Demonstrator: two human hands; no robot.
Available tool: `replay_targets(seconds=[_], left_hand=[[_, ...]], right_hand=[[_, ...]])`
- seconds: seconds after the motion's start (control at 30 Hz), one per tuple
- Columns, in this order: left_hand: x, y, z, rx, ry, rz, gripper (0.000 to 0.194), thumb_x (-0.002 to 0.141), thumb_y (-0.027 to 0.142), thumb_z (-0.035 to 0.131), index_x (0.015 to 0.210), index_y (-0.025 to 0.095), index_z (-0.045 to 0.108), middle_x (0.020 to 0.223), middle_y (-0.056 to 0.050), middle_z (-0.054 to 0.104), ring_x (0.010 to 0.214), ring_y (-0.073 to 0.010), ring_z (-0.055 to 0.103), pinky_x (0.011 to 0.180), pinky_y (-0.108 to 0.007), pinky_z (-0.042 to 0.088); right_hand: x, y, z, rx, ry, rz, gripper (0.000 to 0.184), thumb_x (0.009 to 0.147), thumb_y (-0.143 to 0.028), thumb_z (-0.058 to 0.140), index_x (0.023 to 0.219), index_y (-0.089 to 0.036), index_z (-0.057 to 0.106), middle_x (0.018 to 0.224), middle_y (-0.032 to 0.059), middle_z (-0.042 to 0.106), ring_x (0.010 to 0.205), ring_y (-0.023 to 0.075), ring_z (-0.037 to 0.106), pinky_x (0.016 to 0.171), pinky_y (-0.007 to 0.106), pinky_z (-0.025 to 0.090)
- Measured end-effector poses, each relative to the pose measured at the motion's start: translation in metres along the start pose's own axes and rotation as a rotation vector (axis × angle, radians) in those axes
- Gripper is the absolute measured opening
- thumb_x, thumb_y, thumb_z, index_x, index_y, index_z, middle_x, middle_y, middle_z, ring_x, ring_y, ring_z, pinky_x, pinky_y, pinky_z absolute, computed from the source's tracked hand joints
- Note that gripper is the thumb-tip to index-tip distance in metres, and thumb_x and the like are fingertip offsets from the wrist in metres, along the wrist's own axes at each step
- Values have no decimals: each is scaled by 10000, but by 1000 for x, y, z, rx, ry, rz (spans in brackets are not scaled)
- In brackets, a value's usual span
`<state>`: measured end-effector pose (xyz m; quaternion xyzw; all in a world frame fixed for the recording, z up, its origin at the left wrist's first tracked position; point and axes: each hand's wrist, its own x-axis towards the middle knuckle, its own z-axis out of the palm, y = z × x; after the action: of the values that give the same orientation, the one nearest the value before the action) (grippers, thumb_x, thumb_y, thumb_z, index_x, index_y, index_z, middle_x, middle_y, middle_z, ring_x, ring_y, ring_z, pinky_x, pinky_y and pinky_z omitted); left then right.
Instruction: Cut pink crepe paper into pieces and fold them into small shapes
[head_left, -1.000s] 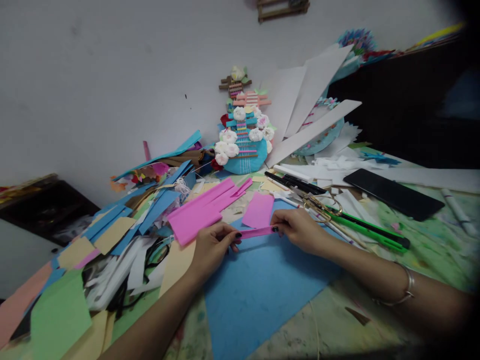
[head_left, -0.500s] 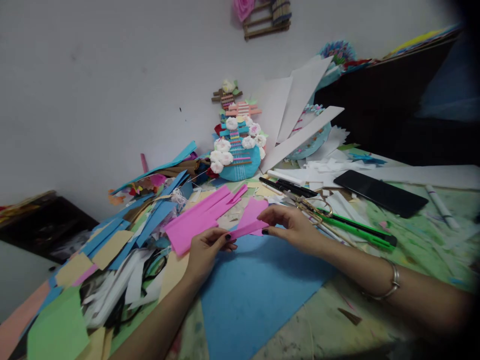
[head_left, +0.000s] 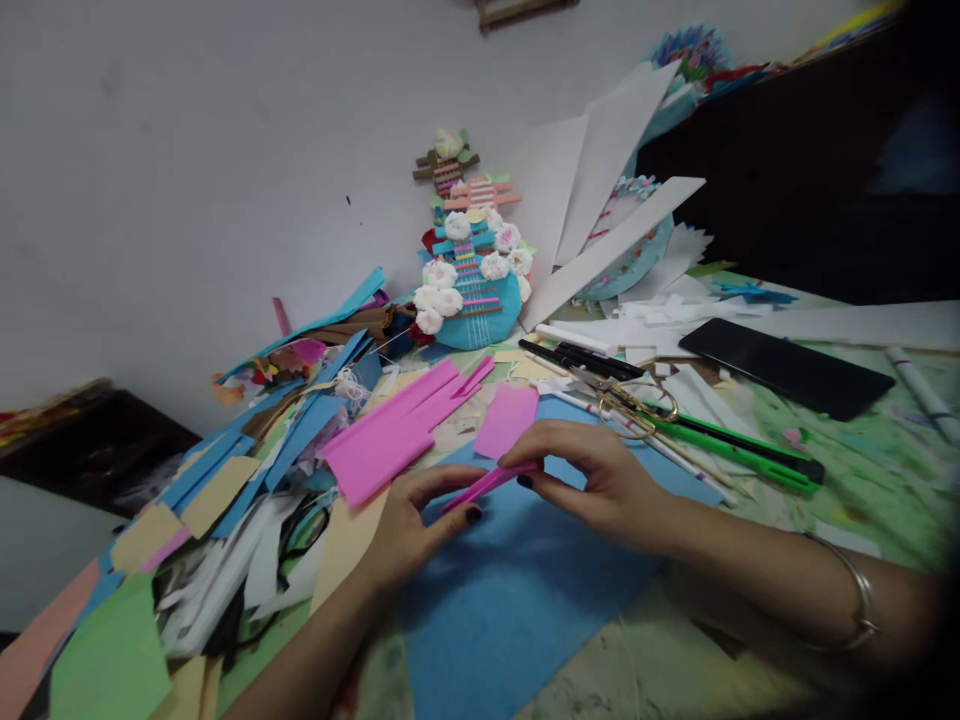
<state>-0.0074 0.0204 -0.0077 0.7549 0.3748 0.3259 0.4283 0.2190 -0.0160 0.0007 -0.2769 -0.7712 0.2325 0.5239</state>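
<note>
A narrow folded pink paper strip point(head_left: 489, 484) is held above a blue paper sheet point(head_left: 517, 600), tilted up toward the right. My right hand point(head_left: 600, 485) pinches its upper end between thumb and fingers. My left hand point(head_left: 412, 525) has the lower end between thumb and forefinger, with a loose, wide grip. Just behind the hands lies a small pink paper piece point(head_left: 506, 420). To the left of it is a larger creased pink paper point(head_left: 397, 430).
Gold-handled scissors point(head_left: 634, 410), black pens, and a green cutter point(head_left: 750, 455) lie right of my hands, with a black phone point(head_left: 787, 367) beyond. Paper scraps point(head_left: 225, 560) pile up at left. A blue paper lute decorated with white flowers point(head_left: 480, 300) leans against the wall.
The strip was stretched nearly level between both hands; now it slants, its right end higher. My left thumb and forefinger have spread wider. The camera view has shifted slightly.
</note>
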Motion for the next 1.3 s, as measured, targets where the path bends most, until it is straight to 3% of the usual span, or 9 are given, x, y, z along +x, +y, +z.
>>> replay_targets(seconds=[0.1,0.17,0.23,0.33,0.63,0.83,0.97,1.13,1.3], left_hand=[[-8,15,5,-51,-175,-6,450,756,473,673,1111,197,663,1038,-105,702,941,-242,653,856,-342,500],[-12,23,11,-135,-292,-58,540,733,563,648,1101,168,654,889,-102,712,787,-217,670,709,-296,525],[-16,28,18,-186,-370,-131,458,776,553,607,965,142,676,690,-60,667,581,-153,628,520,-219,473],[-21,28,26,-203,-329,-173,339,824,458,595,776,126,644,634,-27,599,489,-94,561,465,-182,413],[-23,29,28,-180,-168,-152,147,832,297,580,861,157,615,548,40,505,389,-37,380,355,-145,275],[-24,24,39,-356,-290,-318,246,853,410,544,812,170,512,517,47,526,299,-32,377,294,-138,237],[-23,21,44,-416,-379,-315,243,870,391,521,834,151,508,465,43,520,308,-41,423,336,-137,296],[-23,19,45,-465,-275,-243,216,872,358,520,966,172,463,752,-5,595,418,-78,573,372,-161,379],[-24,19,43,-62,7,-93,218,801,247,631,890,189,441,738,44,511,478,-46,503,444,-170,371]], right_hand=[[-3,-4,3,16,-30,0,295,826,-43,520,1065,-197,599,884,33,676,804,123,616,734,257,483],[-5,-6,5,25,-52,11,320,823,-36,522,1086,-207,588,886,30,677,815,126,616,742,263,483],[-6,-7,7,49,-78,20,303,825,-37,525,1061,-210,601,881,30,676,829,131,613,749,268,481],[-7,-8,9,100,-99,79,280,818,-38,535,1023,-205,628,882,30,676,841,133,614,765,267,484],[-2,-6,10,423,-79,438,113,816,-180,589,885,-170,678,833,28,679,753,121,623,699,242,502],[-3,-17,17,481,-120,498,100,782,-207,621,847,-152,674,771,31,661,703,125,606,671,246,493],[-4,-16,20,629,-168,651,159,808,-309,601,788,-152,621,634,5,614,528,119,590,523,245,475],[-1,-13,19,665,-122,703,232,771,-363,636,733,-139,590,602,-8,583,529,111,556,549,252,451],[1,-14,17,499,-10,724,146,720,-262,635,653,-140,591,582,-34,522,544,79,451,534,218,359]])
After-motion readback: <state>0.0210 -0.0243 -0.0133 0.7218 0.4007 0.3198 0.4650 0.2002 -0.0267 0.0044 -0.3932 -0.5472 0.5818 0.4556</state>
